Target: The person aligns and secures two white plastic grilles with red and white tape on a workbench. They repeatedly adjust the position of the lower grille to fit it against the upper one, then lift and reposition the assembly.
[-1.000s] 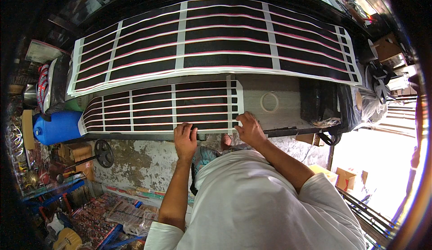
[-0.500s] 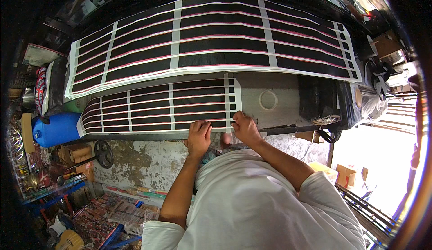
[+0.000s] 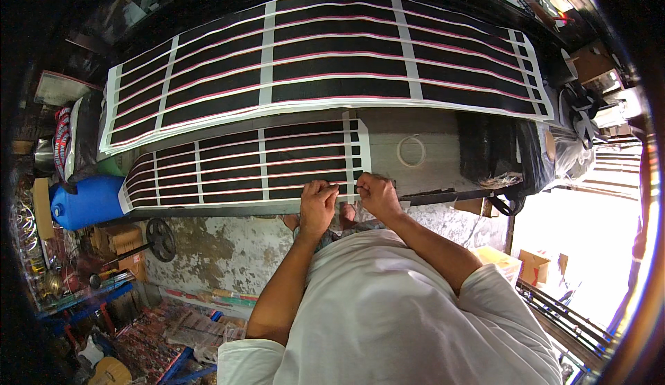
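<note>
A long black sheet with white bands and thin red-edged lines [image 3: 228, 170] lies along the near side of the workbench. Over its near edge, close to the right end, my left hand [image 3: 318, 203] is closed in a pinch, thumb and forefinger tips meeting above the sheet. My right hand [image 3: 377, 196] is closed just right of it, its curled fingertips at the row of small black squares. Only a narrow gap parts the two hands. Whatever the fingertips hold is too small to make out.
A stack of larger matching sheets [image 3: 332, 77] covers the far side of the bench. A roll of tape [image 3: 411, 151] lies on the grey bench top [image 3: 436, 132]. A blue plastic container [image 3: 97, 200] stands at left, black plastic wrapping [image 3: 530, 160] at right.
My left hand has moved right and slightly away from me, closer to my right hand. The right hand has barely shifted, and the sheets lie as before.
</note>
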The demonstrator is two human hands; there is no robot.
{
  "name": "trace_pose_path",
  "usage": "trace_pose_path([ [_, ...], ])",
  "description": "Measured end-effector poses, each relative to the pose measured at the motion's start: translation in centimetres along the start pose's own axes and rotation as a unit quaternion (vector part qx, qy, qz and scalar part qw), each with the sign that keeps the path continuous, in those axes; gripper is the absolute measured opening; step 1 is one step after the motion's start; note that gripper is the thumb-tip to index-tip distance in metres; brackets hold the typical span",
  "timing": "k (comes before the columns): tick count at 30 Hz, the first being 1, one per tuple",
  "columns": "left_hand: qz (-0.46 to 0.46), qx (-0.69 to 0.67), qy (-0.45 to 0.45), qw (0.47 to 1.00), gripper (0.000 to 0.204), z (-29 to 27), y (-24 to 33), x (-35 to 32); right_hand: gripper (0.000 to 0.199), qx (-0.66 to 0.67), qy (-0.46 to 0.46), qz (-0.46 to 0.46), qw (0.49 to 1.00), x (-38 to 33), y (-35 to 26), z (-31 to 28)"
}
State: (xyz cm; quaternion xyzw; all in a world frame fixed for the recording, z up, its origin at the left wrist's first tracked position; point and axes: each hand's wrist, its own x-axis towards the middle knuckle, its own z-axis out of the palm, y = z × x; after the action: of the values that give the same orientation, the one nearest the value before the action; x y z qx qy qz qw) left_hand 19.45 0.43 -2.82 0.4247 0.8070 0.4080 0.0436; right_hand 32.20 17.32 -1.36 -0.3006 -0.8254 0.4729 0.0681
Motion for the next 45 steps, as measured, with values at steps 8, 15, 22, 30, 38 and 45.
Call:
trace_pose_path([
  [8,-0.005,0.010,0.002,1.000,0.019,0.5,-0.2,-0.2,0.018,-0.049,0.034,-0.013,0.998,0.0,0.2,0.3],
  [15,0.012,0.001,0.007,1.000,0.022,0.8,-0.5,-0.3,0.031,-0.060,0.001,0.032,0.998,0.6,-0.1,-0.5],
  [22,-0.006,0.012,-0.006,1.000,0.022,0.5,-0.1,-0.3,0.034,-0.069,0.024,0.043,0.996,0.8,0.6,0.1],
  [30,-0.021,0.014,0.003,1.000,0.021,0.7,0.1,-0.4,0.029,-0.130,0.014,0.080,0.988,0.5,-1.2,-1.1],
  [38,0.009,0.055,-0.010,0.998,0.025,0.6,0.4,-0.7,0.024,-0.122,0.020,-0.184,0.975,-0.9,0.2,-1.0],
  [45,0.002,0.042,-0.011,0.999,0.030,-0.2,0.5,-1.2,0.038,-0.179,0.002,-0.203,0.963,-0.8,0.7,-0.8],
])
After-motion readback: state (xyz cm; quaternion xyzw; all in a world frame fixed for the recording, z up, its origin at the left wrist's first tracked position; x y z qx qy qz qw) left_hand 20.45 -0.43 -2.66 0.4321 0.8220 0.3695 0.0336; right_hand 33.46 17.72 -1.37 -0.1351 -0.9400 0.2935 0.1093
